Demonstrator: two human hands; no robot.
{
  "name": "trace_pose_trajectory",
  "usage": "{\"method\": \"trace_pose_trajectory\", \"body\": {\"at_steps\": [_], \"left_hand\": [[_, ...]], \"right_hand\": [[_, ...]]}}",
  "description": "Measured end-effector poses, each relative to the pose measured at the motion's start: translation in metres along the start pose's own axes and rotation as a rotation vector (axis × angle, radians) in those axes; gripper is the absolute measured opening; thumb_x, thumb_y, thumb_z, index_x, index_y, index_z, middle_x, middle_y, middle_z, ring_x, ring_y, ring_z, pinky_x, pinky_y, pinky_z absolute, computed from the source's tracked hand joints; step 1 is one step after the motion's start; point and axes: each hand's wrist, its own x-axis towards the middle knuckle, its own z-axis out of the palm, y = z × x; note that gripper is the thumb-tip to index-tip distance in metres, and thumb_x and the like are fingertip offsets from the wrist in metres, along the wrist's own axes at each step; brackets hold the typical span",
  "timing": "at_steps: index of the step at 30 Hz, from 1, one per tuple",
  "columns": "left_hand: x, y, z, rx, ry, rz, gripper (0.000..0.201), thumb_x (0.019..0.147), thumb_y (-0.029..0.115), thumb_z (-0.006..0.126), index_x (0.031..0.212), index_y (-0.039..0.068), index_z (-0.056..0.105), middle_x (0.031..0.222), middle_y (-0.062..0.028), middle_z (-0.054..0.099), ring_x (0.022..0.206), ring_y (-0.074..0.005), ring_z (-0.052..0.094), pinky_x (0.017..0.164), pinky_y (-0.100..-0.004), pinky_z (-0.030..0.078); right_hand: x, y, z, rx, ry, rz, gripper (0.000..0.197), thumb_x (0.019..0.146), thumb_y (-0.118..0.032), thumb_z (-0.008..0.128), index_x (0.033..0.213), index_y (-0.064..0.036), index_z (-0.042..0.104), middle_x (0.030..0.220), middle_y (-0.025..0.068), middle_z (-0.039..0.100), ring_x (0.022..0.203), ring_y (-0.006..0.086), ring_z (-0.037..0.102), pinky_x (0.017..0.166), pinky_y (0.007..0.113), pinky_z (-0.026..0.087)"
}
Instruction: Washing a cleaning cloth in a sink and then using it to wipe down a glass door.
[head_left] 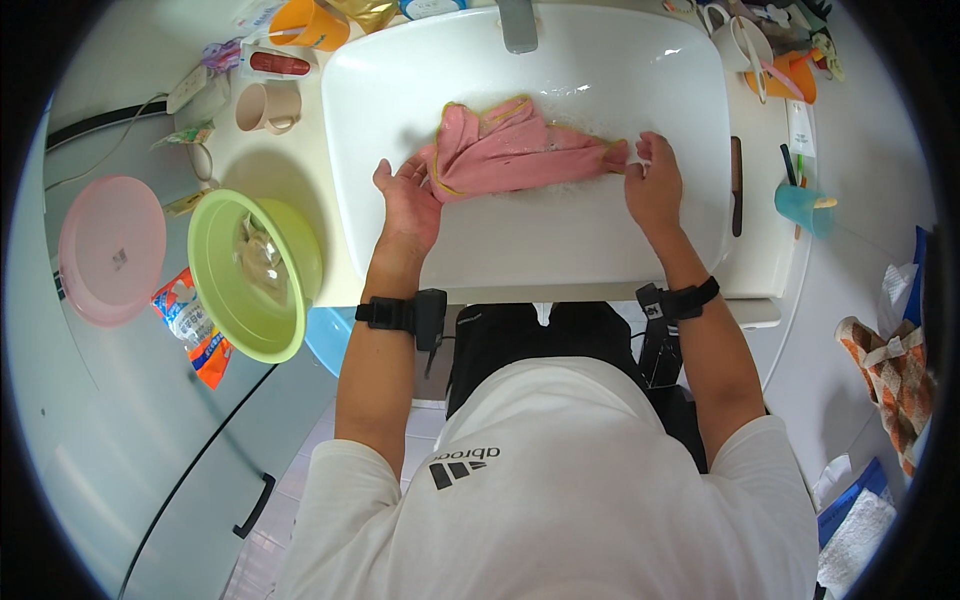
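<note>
A wet pink cloth [515, 160] with a yellow-green edging lies stretched and folded in the white sink [540, 245], with a little sudsy water around it. At its left end is my left hand [410, 203], palm turned up and fingers spread, the fingertips touching the cloth's edge. My right hand [655, 185] hovers by the cloth's narrow right end, its fingers loosely curled and apart from the thumb. Whether the right fingertips touch the cloth, I cannot tell. The faucet [518, 25] stands over the far side of the sink.
Left of the sink are a green basin [205, 280] with something pale inside, a pink lid-like disc [112, 250], a beige mug [267, 108] and an orange cup [310, 25]. A brown-and-black knife-like tool [737, 187] and a teal cup [800, 207] are on the right.
</note>
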Motion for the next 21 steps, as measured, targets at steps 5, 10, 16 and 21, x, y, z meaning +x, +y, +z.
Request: {"method": "trace_pose_trajectory", "body": {"at_steps": [5,10,16,21], "left_hand": [[0.015,-0.018,-0.016,0.263,-0.034,0.045,0.073,0.103,0.057,0.015,0.127,0.002,0.055,0.126,-0.0142,0.056,0.12,-0.0288,0.053,0.11,-0.0448,0.039],[-0.005,-0.024,0.018,0.362,-0.067,-0.078,0.074,0.102,0.059,0.013,0.135,0.006,0.051,0.132,-0.0141,0.054,0.121,-0.0327,0.052,0.106,-0.0473,0.04],[0.005,-0.017,0.048,0.055,-0.109,-0.09,0.075,0.102,0.058,0.012,0.134,0.003,0.05,0.129,-0.0159,0.059,0.119,-0.0342,0.056,0.107,-0.0488,0.043],[-0.005,0.0,0.083,0.025,-0.08,-0.197,0.069,0.103,0.054,0.014,0.123,0.002,0.055,0.117,-0.0168,0.066,0.111,-0.0336,0.063,0.102,-0.0458,0.049]], "right_hand": [[0.008,-0.024,0.051,-0.236,0.016,-0.474,0.053,0.086,-0.015,0.069,0.135,-0.0008,0.053,0.106,0.0177,0.07,0.099,0.0369,0.068,0.088,0.047,0.055],[0.007,-0.043,0.119,0.005,-0.365,-0.123,0.045,0.085,-0.009,0.066,0.129,-0.0023,0.061,0.102,0.019,0.071,0.095,0.0358,0.068,0.086,0.043,0.054],[-0.041,-0.127,0.105,0.689,-0.398,-0.065,0.025,0.083,-0.013,0.068,0.105,-0.0026,0.068,0.089,0.014,0.071,0.081,0.0267,0.069,0.075,0.037,0.055],[-0.045,-0.15,0.081,0.847,-0.151,-0.314,0.013,0.081,-0.008,0.071,0.092,-0.0017,0.067,0.076,0.0094,0.065,0.069,0.0212,0.063,0.068,0.032,0.052]]}}
